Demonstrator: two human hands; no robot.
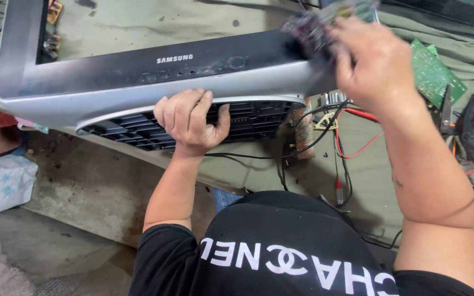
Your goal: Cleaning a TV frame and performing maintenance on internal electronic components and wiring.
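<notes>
1. Fingers of my left hand (190, 121) curl shut over the lower edge of the television front bezel (138, 71), my knuckles lying against its dark slotted speaker grille (248, 121).
2. Fingers of my right hand (370, 60) close around a brush (311, 24), blurred, its dark bristles touching the bezel's upper right corner.
3. Television front bezel: silver-grey frame with a black control strip, an empty opening where the screen would sit; it rests tilted across the olive-green cloth-covered workbench (374, 181), its left end jutting past the bench edge.
4. Green circuit board (432, 71): lies on the cloth to the right of my right hand, near my forearm.
5. Red and black wires (352, 148): trail over the cloth below the bezel's right end, beside a small brown component board (304, 134).
6. Black shirt (281, 252) with white lettering: fills the lower foreground between my two forearms.
</notes>
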